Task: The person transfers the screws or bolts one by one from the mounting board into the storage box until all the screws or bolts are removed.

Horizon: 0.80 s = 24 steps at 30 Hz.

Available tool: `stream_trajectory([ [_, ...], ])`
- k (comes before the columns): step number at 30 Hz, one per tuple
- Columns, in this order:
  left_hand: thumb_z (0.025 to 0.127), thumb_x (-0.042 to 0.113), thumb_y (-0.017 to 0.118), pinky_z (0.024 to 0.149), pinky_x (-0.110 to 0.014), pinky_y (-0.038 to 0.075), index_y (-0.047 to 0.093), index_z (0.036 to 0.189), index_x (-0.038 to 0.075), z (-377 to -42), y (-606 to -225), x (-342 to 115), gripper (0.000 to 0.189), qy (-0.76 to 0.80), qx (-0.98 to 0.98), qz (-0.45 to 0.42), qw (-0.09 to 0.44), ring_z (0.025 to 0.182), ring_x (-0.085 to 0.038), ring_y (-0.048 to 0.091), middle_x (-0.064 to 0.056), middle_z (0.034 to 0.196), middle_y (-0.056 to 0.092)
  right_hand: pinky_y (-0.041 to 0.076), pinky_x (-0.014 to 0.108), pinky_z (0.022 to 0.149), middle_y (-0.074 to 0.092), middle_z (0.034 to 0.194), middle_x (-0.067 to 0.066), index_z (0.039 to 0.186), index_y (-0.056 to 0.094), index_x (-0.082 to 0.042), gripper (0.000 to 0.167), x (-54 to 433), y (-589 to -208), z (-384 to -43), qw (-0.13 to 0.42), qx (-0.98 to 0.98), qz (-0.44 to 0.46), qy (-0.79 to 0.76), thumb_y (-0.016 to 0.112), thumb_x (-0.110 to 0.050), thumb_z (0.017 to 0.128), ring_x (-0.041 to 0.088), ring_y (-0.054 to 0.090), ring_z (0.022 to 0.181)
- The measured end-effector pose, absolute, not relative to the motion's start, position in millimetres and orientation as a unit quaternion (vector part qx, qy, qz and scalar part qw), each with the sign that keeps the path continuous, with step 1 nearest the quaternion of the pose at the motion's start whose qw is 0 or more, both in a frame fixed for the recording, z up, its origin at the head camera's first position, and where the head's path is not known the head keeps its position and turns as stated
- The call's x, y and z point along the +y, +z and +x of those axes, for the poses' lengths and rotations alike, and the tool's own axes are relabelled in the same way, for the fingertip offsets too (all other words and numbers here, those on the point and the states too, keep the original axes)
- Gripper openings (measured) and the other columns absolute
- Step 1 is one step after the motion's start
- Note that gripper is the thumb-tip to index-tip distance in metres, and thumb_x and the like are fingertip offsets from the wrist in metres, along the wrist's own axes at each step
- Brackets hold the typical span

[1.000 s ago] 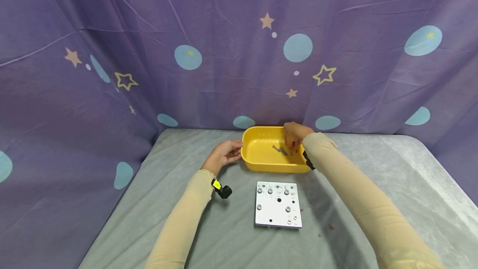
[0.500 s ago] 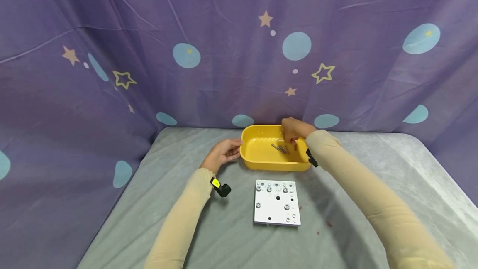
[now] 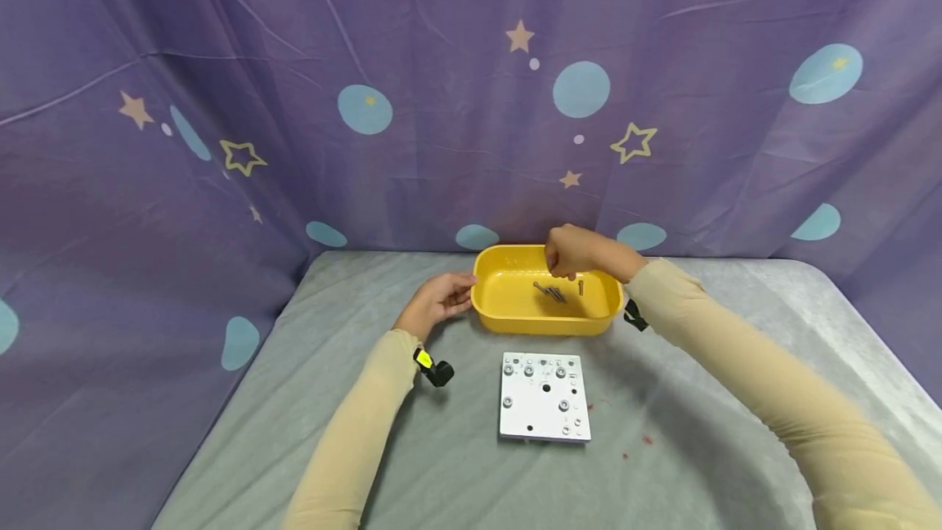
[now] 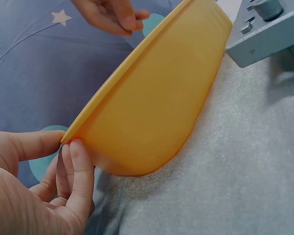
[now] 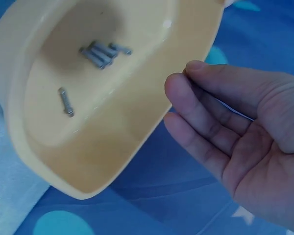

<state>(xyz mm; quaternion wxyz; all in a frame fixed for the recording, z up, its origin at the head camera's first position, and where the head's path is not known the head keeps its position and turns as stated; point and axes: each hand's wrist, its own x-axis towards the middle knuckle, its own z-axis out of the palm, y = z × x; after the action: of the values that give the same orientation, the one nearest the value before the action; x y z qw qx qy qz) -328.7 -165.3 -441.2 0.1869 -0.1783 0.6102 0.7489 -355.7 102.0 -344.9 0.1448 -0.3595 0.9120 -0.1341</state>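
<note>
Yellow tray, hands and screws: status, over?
Left hand pinching tray rim. Right hand near far rim, nothing visible in its grip. Screws lying inside, one apart. No obstruction seen.

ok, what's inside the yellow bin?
The yellow bin holds a cluster of metal screws, plus a lone screw. In the head view, the right hand covers part of the far wall.

Grey-topped table point(image 3: 441, 473) — yellow tray point(image 3: 540, 325), silver metal plate point(image 3: 533, 415) just beside

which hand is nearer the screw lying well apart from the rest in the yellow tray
Right. The right hand is raised by the yellow tray's far rim, near the lone screw; the left hand pinches the tray's left rim, farther away.
</note>
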Motion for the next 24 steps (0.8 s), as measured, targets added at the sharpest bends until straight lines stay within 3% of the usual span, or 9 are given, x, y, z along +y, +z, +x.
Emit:
stream_trajectory([
  [4, 0.099, 0.007, 0.063, 0.061, -0.019, 0.056, 0.055, 0.141, -0.001, -328.2, -440.6, -165.3, 0.044, 0.746, 0.613, -0.178, 0.188, 0.069, -0.007, 0.061, 0.005, 0.073, 0.068, 0.058, 0.026, 0.061, 0.074, 0.078, 0.011, 0.079, 0.075, -0.005, 0.014, 97.3, -341.2, -338.1, 0.127, 0.894, -0.404, -0.144, 0.07, 0.004, 0.089, 0.018, 0.067, 0.059],
  [7, 0.098, 0.007, 0.063, 0.06, -0.019, 0.056, 0.056, 0.14, -0.001, -328.3, -440.5, -164.8, 0.043, 0.745, 0.615, -0.179, 0.187, 0.068, -0.007, 0.061, 0.005, 0.072, 0.068, 0.051, 0.021, 0.058, 0.068, 0.07, 0.003, 0.076, 0.073, -0.007, 0.017, 93.0, -341.3, -322.4, 0.107, 0.879, -0.443, -0.141, 0.07, 0.005, 0.088, 0.008, 0.057, 0.056],
  [11, 0.098, 0.007, 0.063, 0.06, -0.019, 0.055, 0.058, 0.136, 0.0, -328.9, -440.7, -164.0, 0.038, 0.746, 0.614, -0.178, 0.187, 0.064, -0.007, 0.06, 0.006, 0.069, 0.067, 0.037, 0.018, 0.056, 0.054, 0.062, -0.003, 0.07, 0.068, -0.006, 0.02, 88.3, -340.6, -297.6, 0.08, 0.856, -0.492, -0.14, 0.067, 0.009, 0.083, 0.005, 0.044, 0.057],
  [15, 0.098, 0.007, 0.063, 0.059, -0.019, 0.055, 0.061, 0.13, 0.001, -329.0, -441.1, -164.2, 0.032, 0.747, 0.613, -0.177, 0.188, 0.063, -0.007, 0.059, 0.006, 0.068, 0.066, 0.033, 0.016, 0.057, 0.049, 0.061, -0.007, 0.068, 0.065, -0.008, 0.021, 86.8, -342.9, -275.2, 0.064, 0.842, -0.517, -0.136, 0.068, 0.006, 0.083, 0.003, 0.039, 0.058],
  [24, 0.098, 0.007, 0.064, 0.058, -0.018, 0.055, 0.055, 0.142, -0.001, -329.2, -441.5, -166.1, 0.045, 0.746, 0.612, -0.176, 0.195, 0.064, -0.006, 0.061, 0.005, 0.072, 0.068, 0.033, 0.013, 0.055, 0.051, 0.061, -0.009, 0.072, 0.068, -0.011, 0.02, 91.9, -352.9, -240.5, 0.114, 0.826, -0.53, -0.153, 0.073, 0.002, 0.085, -0.002, 0.038, 0.059],
])
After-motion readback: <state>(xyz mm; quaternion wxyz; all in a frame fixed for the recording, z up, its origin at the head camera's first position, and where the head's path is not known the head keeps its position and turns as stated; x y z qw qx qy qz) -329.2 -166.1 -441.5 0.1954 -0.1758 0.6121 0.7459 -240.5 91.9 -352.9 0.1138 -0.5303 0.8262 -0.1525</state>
